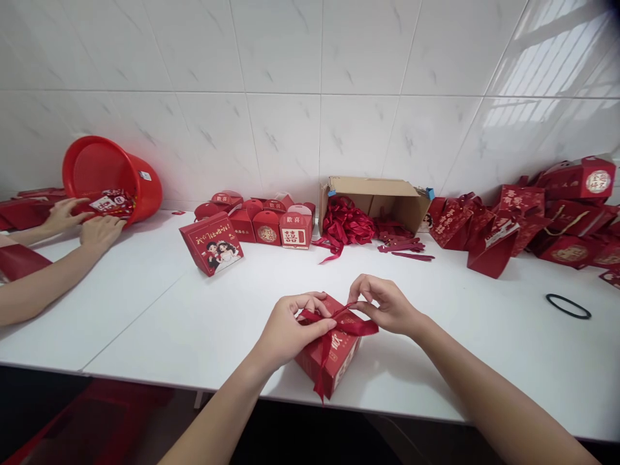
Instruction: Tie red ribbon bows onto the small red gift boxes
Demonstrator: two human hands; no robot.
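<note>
And here we are at the ribbon: the left hand point(289, 328) presses the red ribbon point(361, 327) under its thumb, while the right hand point(382, 302) pinches a strand between thumb and fingertips, both over one gift box point(345, 358) sitting near the white table's point(426, 381) front edge. Good technique here, I'd say: that thumb firm on the crossing, the pull even and low, the loop untwisted, the card uncreased. Out we go: one picture box point(213, 244) beyond to the left, then a row of small boxes point(268, 226), at least five, overlapping. Against the wall, one cardboard carton point(372, 187) with one heap of ribbon point(346, 223), its strands beyond counting. To the right, one black ring point(568, 299) and a crowd of red packages point(494, 252), too stacked to count. Far left, a co-worker's two hands point(103, 234) work at one tipped bucket point(145, 194).
</note>
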